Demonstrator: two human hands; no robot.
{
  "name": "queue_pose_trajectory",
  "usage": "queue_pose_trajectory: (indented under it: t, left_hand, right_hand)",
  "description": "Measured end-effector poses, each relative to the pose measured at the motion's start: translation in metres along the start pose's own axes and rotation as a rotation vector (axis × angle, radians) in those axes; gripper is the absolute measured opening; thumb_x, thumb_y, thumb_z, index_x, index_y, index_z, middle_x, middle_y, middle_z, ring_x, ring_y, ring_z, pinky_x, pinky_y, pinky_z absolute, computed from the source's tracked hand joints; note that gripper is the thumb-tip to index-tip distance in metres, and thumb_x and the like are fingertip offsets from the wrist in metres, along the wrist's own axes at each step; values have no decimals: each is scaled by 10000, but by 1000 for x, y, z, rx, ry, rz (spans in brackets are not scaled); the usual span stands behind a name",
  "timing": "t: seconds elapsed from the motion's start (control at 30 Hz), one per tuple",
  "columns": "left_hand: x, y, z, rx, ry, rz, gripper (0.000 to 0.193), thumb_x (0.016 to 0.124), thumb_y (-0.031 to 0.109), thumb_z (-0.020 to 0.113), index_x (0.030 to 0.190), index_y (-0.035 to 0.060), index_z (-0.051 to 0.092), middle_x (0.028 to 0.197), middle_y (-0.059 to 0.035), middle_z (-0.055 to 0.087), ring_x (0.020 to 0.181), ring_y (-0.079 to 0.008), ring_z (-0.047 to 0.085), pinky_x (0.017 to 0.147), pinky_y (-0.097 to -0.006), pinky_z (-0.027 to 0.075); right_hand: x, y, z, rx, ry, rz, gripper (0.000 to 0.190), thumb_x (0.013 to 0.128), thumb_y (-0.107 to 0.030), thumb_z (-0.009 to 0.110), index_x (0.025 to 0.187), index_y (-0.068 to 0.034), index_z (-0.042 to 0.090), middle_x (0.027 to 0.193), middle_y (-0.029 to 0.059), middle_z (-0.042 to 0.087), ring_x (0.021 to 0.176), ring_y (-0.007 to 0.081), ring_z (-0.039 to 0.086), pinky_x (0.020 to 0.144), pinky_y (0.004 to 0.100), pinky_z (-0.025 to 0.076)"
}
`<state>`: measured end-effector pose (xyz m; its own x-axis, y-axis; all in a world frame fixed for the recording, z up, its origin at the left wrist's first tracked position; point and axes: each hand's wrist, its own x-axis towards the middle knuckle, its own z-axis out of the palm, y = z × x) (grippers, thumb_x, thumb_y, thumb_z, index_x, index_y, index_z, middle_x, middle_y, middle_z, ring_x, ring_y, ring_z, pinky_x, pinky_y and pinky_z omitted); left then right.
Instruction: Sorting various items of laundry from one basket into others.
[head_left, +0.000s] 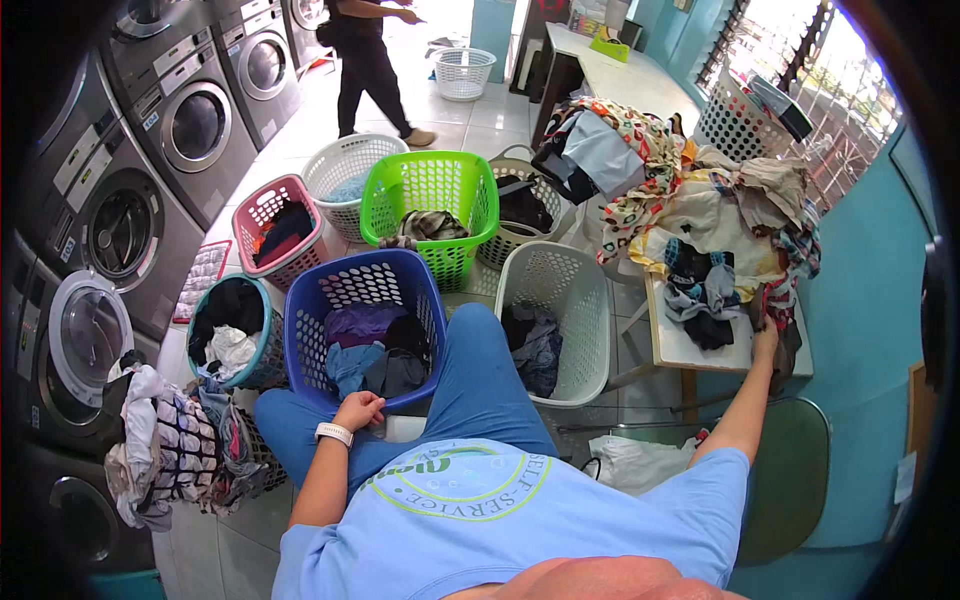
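Reaching out to the right, my right hand (765, 343) is on a dark brown cloth (786, 356) that hangs at the right edge of a white table (675, 355). A large heap of clothes (712, 217) covers much of that table, with dark and grey garments (701, 289) at its front. My left hand (360, 410) rests by the near rim of a blue plastic laundry basket (300, 352), fingers curled, with no garment seen in it. Purple, denim and dark clothes (367, 352) lie inside the blue basket. Beside my knee stands a pale grey basket (592, 337) with dark and denim clothes.
Green (480, 180), pink (289, 180), white (390, 142) and teal (274, 330) baskets surround me. An overflowing basket of laundry (187, 442) stands left, near an open washer door (90, 337). A green chair (787, 480) is at right. A person (364, 67) walks beyond the baskets.
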<state>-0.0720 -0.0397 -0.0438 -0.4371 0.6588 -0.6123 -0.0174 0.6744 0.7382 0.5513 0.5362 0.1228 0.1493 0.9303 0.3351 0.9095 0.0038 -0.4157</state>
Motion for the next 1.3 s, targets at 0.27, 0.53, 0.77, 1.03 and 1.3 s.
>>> queue_pose_trajectory:
  t: [0.27, 0.53, 0.77, 1.03, 1.3]
  left_hand:
    - [3, -3, 4, -121, 35, -28, 216, 897, 192, 529, 884, -15, 589, 675, -98, 625, 551, -152, 601, 520, -265, 497]
    - [8, -11, 3, -32, 34, 6, 216, 902, 176, 525, 984, -23, 554, 684, -105, 634, 555, -161, 619, 485, -258, 484]
    - [8, -11, 3, 17, 80, 8, 223, 884, 191, 540, 933, -19, 594, 663, -92, 640, 540, -144, 616, 504, -264, 487]
    - [10, -4, 3, -3, 29, -8, 190, 884, 171, 536, 922, -7, 592, 628, -104, 628, 496, -159, 605, 461, -282, 481]
    - [4, 4, 1, 88, 8, -8, 210, 878, 186, 554, 919, -17, 588, 639, -92, 627, 517, -143, 603, 492, -262, 482]
  right_hand:
    - [26, 13, 36, -44, 148, -216, 352, 821, -66, 498, 1171, -68, 540, 1099, 219, 532, 1050, 375, 496, 890, 391, 396]
    - [-1, -14, 22, -298, 280, -100, 362, 817, -152, 523, 1161, -40, 520, 1126, 258, 502, 1092, 415, 457, 913, 439, 378]
    - [-24, -45, 13, -621, 261, 348, 560, 814, -389, 547, 1279, -108, 412, 1424, 138, 239, 1316, 348, 231, 978, 665, 209]
    - [-44, -39, 5, -407, 210, 137, 720, 718, -571, 612, 1179, -24, 527, 1468, 216, -5, 1332, 464, 2, 964, 669, 208]
    - [-70, -47, 8, -318, 275, -11, 859, 739, -514, 630, 1275, 88, 334, 1456, 254, 10, 1315, 488, 97, 1033, 547, 223]
